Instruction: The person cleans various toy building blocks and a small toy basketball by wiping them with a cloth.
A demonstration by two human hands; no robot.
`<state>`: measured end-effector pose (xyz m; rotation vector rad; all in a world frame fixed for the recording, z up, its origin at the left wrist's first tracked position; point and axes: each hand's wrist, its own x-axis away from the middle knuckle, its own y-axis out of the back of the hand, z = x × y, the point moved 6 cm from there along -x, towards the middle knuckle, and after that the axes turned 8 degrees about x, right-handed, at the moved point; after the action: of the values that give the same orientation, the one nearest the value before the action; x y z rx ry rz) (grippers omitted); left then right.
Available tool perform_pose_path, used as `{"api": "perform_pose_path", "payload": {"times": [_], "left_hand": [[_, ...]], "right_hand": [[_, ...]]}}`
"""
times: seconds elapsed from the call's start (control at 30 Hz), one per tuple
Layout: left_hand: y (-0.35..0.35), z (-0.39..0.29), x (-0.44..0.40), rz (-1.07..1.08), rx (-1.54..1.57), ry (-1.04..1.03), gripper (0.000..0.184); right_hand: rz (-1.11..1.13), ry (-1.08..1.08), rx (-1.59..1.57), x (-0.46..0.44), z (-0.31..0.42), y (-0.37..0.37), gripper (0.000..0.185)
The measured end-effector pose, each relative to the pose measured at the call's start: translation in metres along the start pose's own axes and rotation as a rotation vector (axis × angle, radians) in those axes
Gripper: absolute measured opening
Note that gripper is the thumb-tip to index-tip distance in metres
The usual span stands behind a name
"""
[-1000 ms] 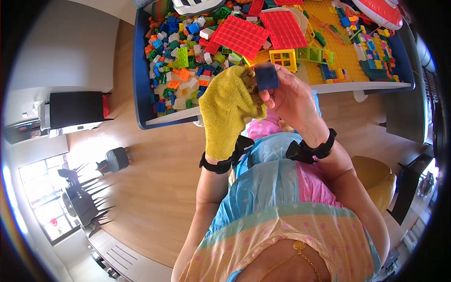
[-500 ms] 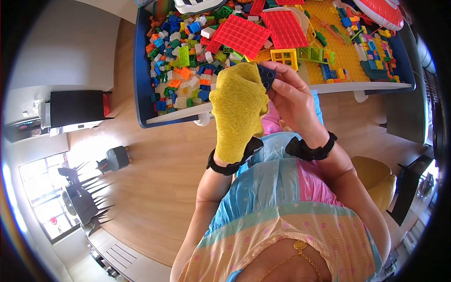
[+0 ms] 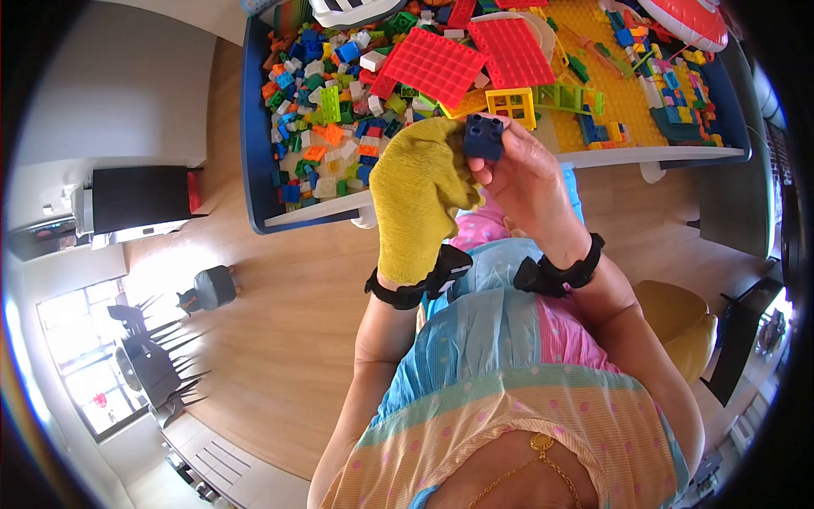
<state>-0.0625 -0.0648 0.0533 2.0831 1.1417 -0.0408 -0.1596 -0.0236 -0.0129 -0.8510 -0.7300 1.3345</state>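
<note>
A dark blue toy brick [image 3: 484, 138] with round studs is pinched between the thumb and fingers of my right hand [image 3: 532, 174], held up in front of the table's near edge. A fuzzy yellow cloth mitt [image 3: 407, 204] covers my left hand [image 3: 420, 170] down to the wrist. Its curled tip sits against the left side of the brick; the cloth hides the fingers, so I cannot make out their grip. Just beyond both hands lie a yellow window-frame piece [image 3: 511, 105] and a red studded plate [image 3: 437, 68].
A blue-rimmed play table [image 3: 253, 161] holds many loose bricks on its left. A yellow baseplate [image 3: 632, 102] with small brick builds covers the right part. Another red plate [image 3: 513, 53] lies at the back. A mustard-coloured chair [image 3: 678, 322] stands to my right.
The brick has turned so that more of its front side shows, and it sits slightly lower. My mitt-covered left hand has shifted a little left and rotated, uncovering more of the brick.
</note>
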Motion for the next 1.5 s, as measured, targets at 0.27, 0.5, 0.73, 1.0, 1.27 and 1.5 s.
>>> {"api": "perform_pose_path", "payload": {"times": [0.27,0.5,0.73,1.0,1.27,1.5], "left_hand": [[-0.023,0.014,0.006,0.191,-0.429,0.158,0.045],[-0.022,0.014,0.022,0.046,-0.426,-0.242,0.042],[-0.009,0.001,-0.001,-0.036,-0.343,-0.131,0.036],[0.01,0.011,0.0,-0.108,0.076,0.032,0.029],[-0.016,0.014,0.02,-0.045,-0.489,-0.228,0.054],[-0.004,0.003,0.009,-0.119,-0.306,-0.16,0.036]], "right_hand": [[-0.182,-0.006,-0.017,-0.001,-0.009,0.002,0.017],[-0.198,-0.018,0.01,0.002,-0.013,0.001,0.014],[-0.156,-0.001,-0.001,0.001,-0.01,-0.005,0.026],[-0.051,-0.052,-0.113,0.0,-0.007,-0.001,0.033],[-0.216,-0.027,-0.013,0.003,-0.009,-0.004,0.03],[-0.071,-0.05,-0.015,0.004,-0.01,0.002,0.027]]}}
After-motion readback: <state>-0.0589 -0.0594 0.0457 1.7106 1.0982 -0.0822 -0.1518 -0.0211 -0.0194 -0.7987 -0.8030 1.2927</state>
